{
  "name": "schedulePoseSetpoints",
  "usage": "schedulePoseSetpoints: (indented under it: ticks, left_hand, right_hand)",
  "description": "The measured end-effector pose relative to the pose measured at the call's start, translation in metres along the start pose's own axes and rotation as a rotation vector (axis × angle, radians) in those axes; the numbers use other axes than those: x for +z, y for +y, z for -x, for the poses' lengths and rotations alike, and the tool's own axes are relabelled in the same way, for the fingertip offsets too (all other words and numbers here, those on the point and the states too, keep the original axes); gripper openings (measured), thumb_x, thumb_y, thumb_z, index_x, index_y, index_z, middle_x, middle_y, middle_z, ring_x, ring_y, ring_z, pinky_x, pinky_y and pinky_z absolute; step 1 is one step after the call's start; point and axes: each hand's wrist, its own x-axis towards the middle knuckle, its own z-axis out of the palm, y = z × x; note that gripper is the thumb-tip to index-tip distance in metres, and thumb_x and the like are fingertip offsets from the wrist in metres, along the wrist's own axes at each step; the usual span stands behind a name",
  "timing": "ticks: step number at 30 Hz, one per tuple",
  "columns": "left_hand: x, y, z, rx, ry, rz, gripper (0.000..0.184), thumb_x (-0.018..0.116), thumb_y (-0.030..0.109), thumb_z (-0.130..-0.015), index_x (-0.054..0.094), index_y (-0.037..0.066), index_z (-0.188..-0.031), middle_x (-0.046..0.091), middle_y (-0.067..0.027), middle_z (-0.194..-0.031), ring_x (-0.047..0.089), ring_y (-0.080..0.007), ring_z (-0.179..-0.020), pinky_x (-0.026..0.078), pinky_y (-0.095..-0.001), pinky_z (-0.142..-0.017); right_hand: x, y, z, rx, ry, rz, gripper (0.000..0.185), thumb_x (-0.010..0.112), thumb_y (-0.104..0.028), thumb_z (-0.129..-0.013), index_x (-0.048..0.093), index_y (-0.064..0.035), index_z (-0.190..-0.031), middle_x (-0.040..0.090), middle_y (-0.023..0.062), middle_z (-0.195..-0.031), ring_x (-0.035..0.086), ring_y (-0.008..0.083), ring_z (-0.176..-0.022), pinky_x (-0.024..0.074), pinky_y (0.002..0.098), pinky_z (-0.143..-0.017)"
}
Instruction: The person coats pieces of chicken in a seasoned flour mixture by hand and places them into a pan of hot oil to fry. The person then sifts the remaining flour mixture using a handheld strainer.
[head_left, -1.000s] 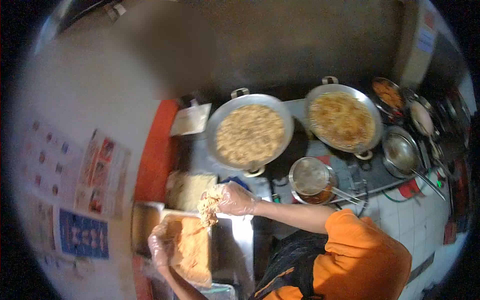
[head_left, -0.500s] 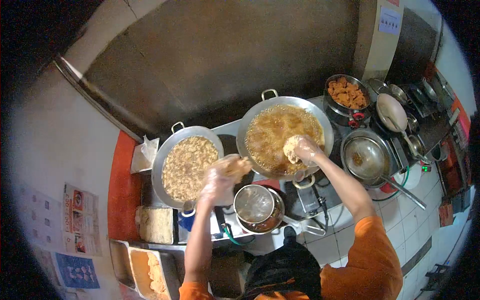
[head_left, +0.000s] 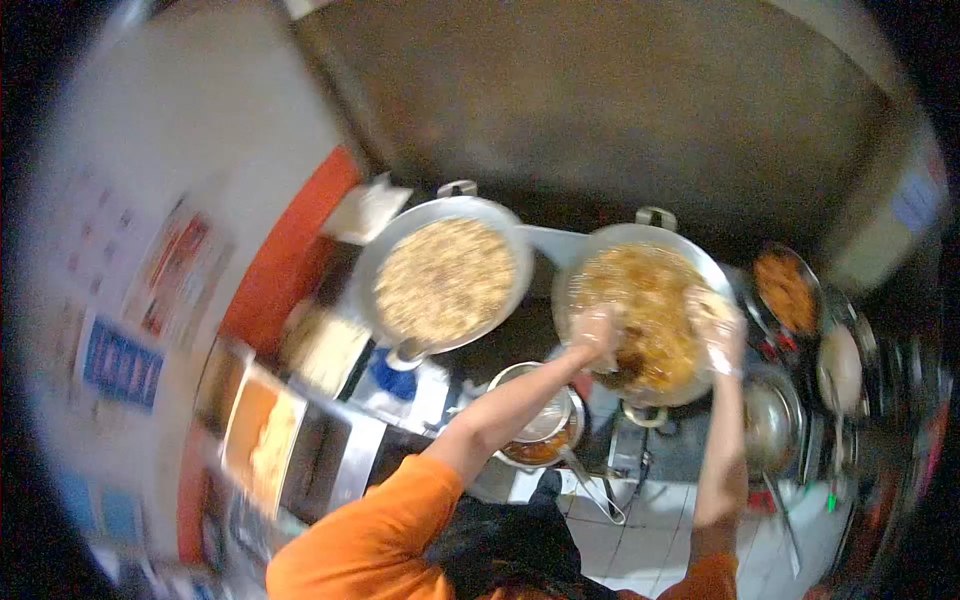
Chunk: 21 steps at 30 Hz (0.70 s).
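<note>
Both my hands, in clear plastic gloves, are over the right-hand wok (head_left: 725, 275) of bubbling golden oil (head_left: 655, 300). My left hand (head_left: 597, 335) is above the wok's left side, fingers pointing in and smeared by motion; whether anything is in it is hidden. At the right side, my right hand (head_left: 722, 340) is closed around a pale battered chicken piece (head_left: 712, 306), low over the oil. Darker shapes show in the oil between the hands. To the left stands a second wok (head_left: 368, 270), filled with small pale-brown frying bits (head_left: 445, 280).
Nearer me, a strainer (head_left: 540, 405) rests on a pot, its handle toward me. A bowl of fried pieces (head_left: 785, 290) and a large skimmer (head_left: 770, 425) are at the right. Trays of pale coating (head_left: 325, 345) and orange batter (head_left: 262, 440) stand left.
The view has swung left, so the woks appear further right. My left hand has moved from between the woks to over the right wok's oil. My right hand has shifted to that wok's right side.
</note>
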Motion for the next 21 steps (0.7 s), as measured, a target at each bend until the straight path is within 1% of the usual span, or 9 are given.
schedulePoseSetpoints:
  ticks: [1, 2, 3, 6, 7, 13, 16, 18, 21]
  left_hand:
    - [-0.016, -0.011, 0.017, 0.168, 0.198, 0.299, 0.022, 0.065, 0.023, -0.077, 0.064, 0.004, -0.088, 0.067, -0.0193, -0.085, 0.066, -0.0361, -0.081, 0.053, -0.0459, -0.072]
    - [-0.026, -0.022, 0.03, 0.183, 0.37, 0.145, 0.02, 0.065, 0.022, -0.078, 0.066, 0.006, -0.09, 0.067, -0.019, -0.087, 0.065, -0.0369, -0.082, 0.053, -0.0459, -0.072]
    - [-0.061, -0.027, 0.048, 0.066, 0.162, 0.219, 0.034, 0.065, 0.015, -0.079, 0.065, 0.007, -0.112, 0.067, -0.0189, -0.103, 0.064, -0.0357, -0.098, 0.052, -0.0424, -0.085]
    - [-0.155, -0.046, 0.136, 0.102, 0.452, 0.3, 0.028, 0.06, 0.016, -0.082, 0.067, 0.005, -0.107, 0.067, -0.0186, -0.105, 0.064, -0.0338, -0.1, 0.051, -0.0422, -0.088]
    - [-0.184, -0.059, 0.173, 0.098, 0.511, 0.201, 0.028, 0.059, 0.017, -0.082, 0.067, 0.005, -0.107, 0.067, -0.0188, -0.105, 0.064, -0.0338, -0.1, 0.051, -0.0418, -0.089]
    - [-0.32, -0.192, 0.422, -0.474, 0.702, 0.034, 0.037, 0.062, 0.017, -0.082, 0.064, 0.008, -0.117, 0.067, -0.0159, -0.109, 0.065, -0.0281, -0.099, 0.051, -0.0376, -0.089]
    - [-0.344, -0.275, 0.553, -0.768, 0.672, -0.186, 0.036, 0.06, 0.012, -0.079, 0.065, 0.009, -0.114, 0.066, -0.0207, -0.105, 0.065, -0.0337, -0.095, 0.051, -0.0415, -0.085]
    - [-0.333, -0.34, 0.616, -0.927, 0.567, -0.298, 0.034, 0.057, 0.011, -0.08, 0.065, 0.009, -0.112, 0.065, -0.0216, -0.103, 0.065, -0.0331, -0.095, 0.051, -0.0421, -0.084]
    - [-0.308, -0.401, 0.671, -1.0, 0.243, -0.347, 0.03, 0.054, 0.01, -0.081, 0.065, 0.006, -0.109, 0.065, -0.0206, -0.102, 0.065, -0.0323, -0.096, 0.051, -0.0425, -0.083]
  right_hand:
    - [0.002, -0.033, -0.008, 0.202, 0.031, -0.148, 0.019, 0.065, -0.006, -0.084, 0.069, -0.0029, -0.102, 0.069, 0.0095, -0.104, 0.064, 0.0177, -0.096, 0.0493, 0.0298, -0.089]
    - [0.01, -0.048, -0.013, 0.127, 0.079, -0.113, 0.017, 0.066, -0.007, -0.085, 0.069, -0.0018, -0.101, 0.069, 0.0088, -0.105, 0.064, 0.0182, -0.095, 0.0496, 0.03, -0.088]
    - [0.019, -0.071, -0.022, 0.312, 0.028, -0.259, 0.018, 0.066, -0.009, -0.087, 0.069, -0.0011, -0.103, 0.069, 0.0088, -0.106, 0.064, 0.0173, -0.095, 0.0497, 0.0293, -0.087]
    - [0.063, -0.167, -0.035, 0.083, -0.013, -0.294, 0.02, 0.064, -0.008, -0.09, 0.066, 0.003, -0.107, 0.067, 0.0081, -0.107, 0.062, 0.0153, -0.098, 0.0488, 0.0289, -0.089]
    - [0.09, -0.18, -0.038, 0.185, -0.049, -0.545, 0.02, 0.064, -0.003, -0.088, 0.066, 0.003, -0.107, 0.066, 0.0091, -0.108, 0.061, 0.0168, -0.101, 0.0479, 0.0298, -0.092]
    - [0.24, -0.376, -0.026, -0.08, -0.528, -0.688, 0.023, 0.067, -0.002, -0.085, 0.065, 0.001, -0.108, 0.065, 0.0083, -0.108, 0.061, 0.017, -0.102, 0.0481, 0.0308, -0.092]
    - [0.342, -0.471, 0.014, -0.181, -0.944, -0.786, 0.035, 0.071, -0.017, -0.084, 0.064, 0.0018, -0.112, 0.067, 0.0131, -0.108, 0.064, 0.0212, -0.099, 0.0497, 0.0339, -0.09]
    - [0.416, -0.518, 0.044, -0.443, -1.319, -0.697, 0.046, 0.073, -0.023, -0.081, 0.061, -0.0017, -0.12, 0.068, 0.0124, -0.107, 0.065, 0.0212, -0.099, 0.0507, 0.0339, -0.09]
    - [0.529, -0.579, 0.111, -1.09, -1.582, 0.106, 0.042, 0.061, -0.023, -0.08, 0.061, 0.0001, -0.115, 0.062, 0.0307, -0.104, 0.065, 0.0324, -0.099, 0.0511, 0.0375, -0.083]
